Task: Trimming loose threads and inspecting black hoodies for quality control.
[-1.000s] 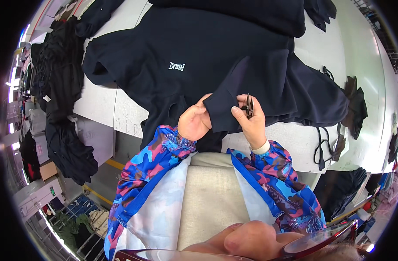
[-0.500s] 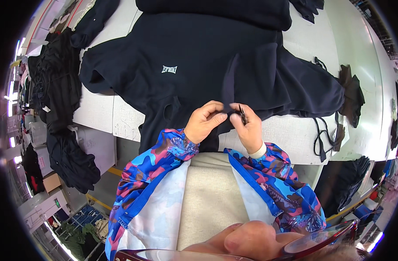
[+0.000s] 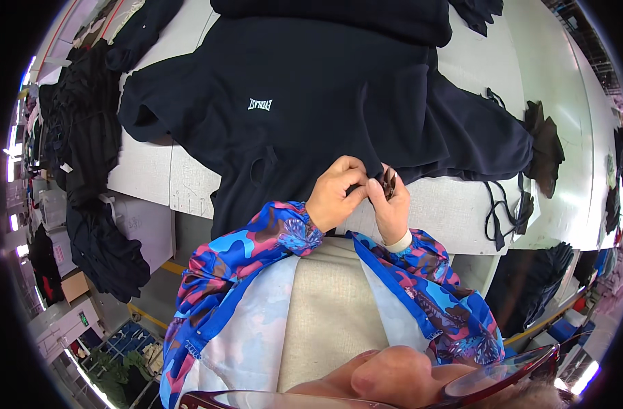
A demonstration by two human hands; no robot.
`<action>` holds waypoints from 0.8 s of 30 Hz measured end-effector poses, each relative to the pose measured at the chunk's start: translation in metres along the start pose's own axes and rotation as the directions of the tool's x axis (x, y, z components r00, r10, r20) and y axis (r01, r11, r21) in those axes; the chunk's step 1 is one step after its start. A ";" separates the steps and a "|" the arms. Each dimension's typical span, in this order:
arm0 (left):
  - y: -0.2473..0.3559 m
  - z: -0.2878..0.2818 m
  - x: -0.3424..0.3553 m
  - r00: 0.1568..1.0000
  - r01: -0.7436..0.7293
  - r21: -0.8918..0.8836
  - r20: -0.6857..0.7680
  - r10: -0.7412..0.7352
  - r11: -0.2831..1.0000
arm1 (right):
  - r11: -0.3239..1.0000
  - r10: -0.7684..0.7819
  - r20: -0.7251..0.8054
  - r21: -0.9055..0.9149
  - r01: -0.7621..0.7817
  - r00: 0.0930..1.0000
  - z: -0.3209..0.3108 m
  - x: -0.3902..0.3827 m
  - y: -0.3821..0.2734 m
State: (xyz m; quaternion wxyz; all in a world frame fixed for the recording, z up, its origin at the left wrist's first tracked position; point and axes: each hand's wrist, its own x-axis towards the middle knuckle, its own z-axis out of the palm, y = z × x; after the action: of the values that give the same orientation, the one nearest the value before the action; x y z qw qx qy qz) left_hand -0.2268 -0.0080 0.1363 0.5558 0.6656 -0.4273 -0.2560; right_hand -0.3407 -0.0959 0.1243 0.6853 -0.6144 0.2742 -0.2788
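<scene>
A dark navy sweatshirt (image 3: pixel 311 75) lies spread over the white table, its small white chest print upside down to me. My left hand (image 3: pixel 337 193) is closed in a pinch on the sweatshirt's near edge. Right beside it, nearly touching, my right hand (image 3: pixel 391 208) is closed too, its thumb and finger at the same bit of cloth. Dark thread snips (image 3: pixel 390 181) are tucked in the right hand's fingers, partly hidden by them. The exact spot between the fingertips is too small to make out.
A thick dark folded garment (image 3: pixel 339 15) lies at the table's far side. Dark clothes (image 3: pixel 86 129) hang over the left edge. Brown-black cloth scraps (image 3: pixel 544 146) and a dark cord (image 3: pixel 495 215) lie on the right of the white table (image 3: pixel 427 204).
My left hand has moved right, closer to the right hand. The raised fold of the sweatshirt has come down flatter toward my hands. The snips remain in my right hand.
</scene>
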 end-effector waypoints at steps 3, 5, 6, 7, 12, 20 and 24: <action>-0.003 -0.002 0.000 0.999 0.031 -0.047 0.033 -0.029 0.998 | 0.994 0.111 -0.045 0.017 -0.111 0.993 -0.009 0.005 0.003; -0.004 -0.004 0.002 0.994 0.102 -0.175 0.046 -0.096 0.979 | 0.976 0.213 -0.082 0.071 -0.207 0.974 -0.020 0.014 0.002; -0.004 -0.005 0.003 0.979 0.202 -0.252 0.025 -0.202 0.946 | 0.933 0.358 -0.109 0.090 -0.349 0.927 -0.023 0.017 0.002; -0.003 -0.003 0.006 0.981 0.112 -0.243 -0.125 -0.145 0.964 | 0.939 0.342 -0.121 0.091 -0.332 0.932 -0.024 0.019 0.001; -0.001 0.003 0.020 0.949 0.006 0.032 -0.317 0.005 0.999 | 0.893 -0.103 0.097 -0.429 0.135 0.990 -0.006 0.018 0.000; -0.041 -0.023 0.050 0.868 0.496 -0.440 0.247 -0.430 0.749 | 0.495 0.528 0.387 0.584 -0.644 0.756 -0.031 0.051 0.003; -0.048 -0.020 0.055 0.741 0.645 -0.758 0.586 -0.327 0.102 | 0.782 0.443 0.243 0.365 -0.505 0.863 -0.030 0.066 0.010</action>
State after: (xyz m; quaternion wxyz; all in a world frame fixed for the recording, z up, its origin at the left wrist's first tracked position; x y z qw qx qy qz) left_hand -0.1685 -0.0437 0.1025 0.6489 0.2699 -0.0171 -0.7112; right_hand -0.3161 -0.1631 0.1092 0.8658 -0.3834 0.3042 -0.1041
